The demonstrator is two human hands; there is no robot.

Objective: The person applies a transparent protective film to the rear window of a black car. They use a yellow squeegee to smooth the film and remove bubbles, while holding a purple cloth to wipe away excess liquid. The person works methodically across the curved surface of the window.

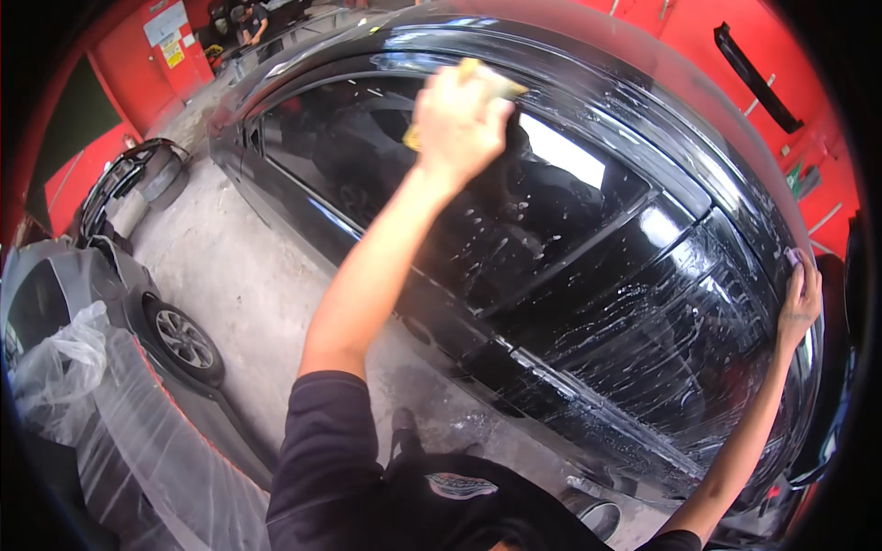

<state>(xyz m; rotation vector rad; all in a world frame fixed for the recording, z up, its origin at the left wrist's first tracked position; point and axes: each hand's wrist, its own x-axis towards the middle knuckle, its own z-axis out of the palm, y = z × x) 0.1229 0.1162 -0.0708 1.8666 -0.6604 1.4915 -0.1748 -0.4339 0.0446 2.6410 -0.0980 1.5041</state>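
Left hand [459, 119]: your fingers curl round a yellowish cloth [503, 84], up by the black car's [634, 312] roofline!
Right hand [801, 292]: fingers pinch something small, purplish [794, 257], at the wet-streaked edge.

Plastic sheeting [156, 422] partly covers a grey car [221, 423].

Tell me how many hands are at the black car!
2: the left hand, holding something yellow, at top middle; the right hand, at far right. Others could hide behind the car.
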